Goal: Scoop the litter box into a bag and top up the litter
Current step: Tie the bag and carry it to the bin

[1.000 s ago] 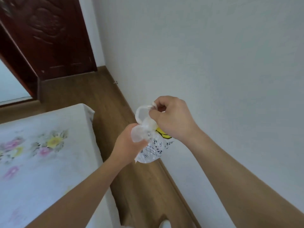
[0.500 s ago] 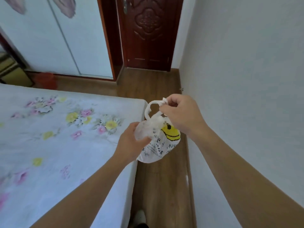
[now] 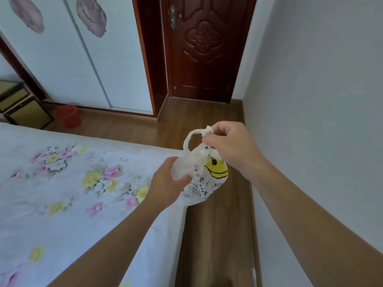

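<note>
A small white plastic bag (image 3: 205, 183) with a yellow smiley face and black print hangs in front of me, bulging at the bottom. My left hand (image 3: 165, 183) grips the bunched neck of the bag from the left. My right hand (image 3: 228, 143) pinches a twisted handle loop above the neck. The litter box, scoop and litter are not in sight.
A bed with a floral sheet (image 3: 72, 193) fills the left side. A narrow strip of wooden floor (image 3: 217, 235) runs between bed and white wall (image 3: 321, 121) toward a dark red door (image 3: 203, 48). A red bucket (image 3: 68, 116) and sliding wardrobe doors (image 3: 83, 54) stand at the back left.
My view has swung to the left and up, bringing the door and wardrobe into sight. Both hands keep hold of the bag, with the loop still pinched above the neck.
</note>
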The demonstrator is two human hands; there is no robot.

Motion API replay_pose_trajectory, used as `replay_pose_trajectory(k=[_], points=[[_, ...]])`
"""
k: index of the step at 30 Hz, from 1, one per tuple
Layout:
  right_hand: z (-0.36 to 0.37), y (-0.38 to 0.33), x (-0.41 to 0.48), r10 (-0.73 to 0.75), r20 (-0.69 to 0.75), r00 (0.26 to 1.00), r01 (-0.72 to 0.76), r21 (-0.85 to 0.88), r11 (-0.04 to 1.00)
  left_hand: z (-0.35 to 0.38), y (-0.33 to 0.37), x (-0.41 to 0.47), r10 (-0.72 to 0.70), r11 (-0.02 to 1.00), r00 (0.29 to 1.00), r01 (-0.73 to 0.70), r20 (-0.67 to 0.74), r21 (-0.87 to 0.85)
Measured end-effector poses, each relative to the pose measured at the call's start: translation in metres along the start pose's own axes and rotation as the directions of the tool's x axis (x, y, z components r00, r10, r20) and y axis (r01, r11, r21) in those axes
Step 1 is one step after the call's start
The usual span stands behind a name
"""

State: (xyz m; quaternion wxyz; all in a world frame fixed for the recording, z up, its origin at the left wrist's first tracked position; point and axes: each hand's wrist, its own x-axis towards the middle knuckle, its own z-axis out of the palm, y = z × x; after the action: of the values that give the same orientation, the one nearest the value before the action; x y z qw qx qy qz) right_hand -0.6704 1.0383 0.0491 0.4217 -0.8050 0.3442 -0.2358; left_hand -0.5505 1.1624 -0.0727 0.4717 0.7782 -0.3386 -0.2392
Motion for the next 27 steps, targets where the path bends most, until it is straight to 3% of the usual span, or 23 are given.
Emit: replay_pose_trajectory(k=[7,15,27], points=[[-0.024,0.047,0.141,-0.050,0.031,0.998,0.049,0.025,0.998,0.041,0.019,0.134,-0.006,1.000,0.998,0.006,-0.060,-0.010],[-0.045,0.060,0.304,-0.109,0.168,0.980,0.099,0.070,0.993,0.062,0.047,0.265,-0.068,0.996,0.978,0.055,-0.199,-0.068],[0.008,0.060,0.545,-0.238,0.277,0.931,0.209,0.131,0.969,0.044,0.023,0.487,-0.216,0.968,0.926,0.163,-0.309,-0.189]])
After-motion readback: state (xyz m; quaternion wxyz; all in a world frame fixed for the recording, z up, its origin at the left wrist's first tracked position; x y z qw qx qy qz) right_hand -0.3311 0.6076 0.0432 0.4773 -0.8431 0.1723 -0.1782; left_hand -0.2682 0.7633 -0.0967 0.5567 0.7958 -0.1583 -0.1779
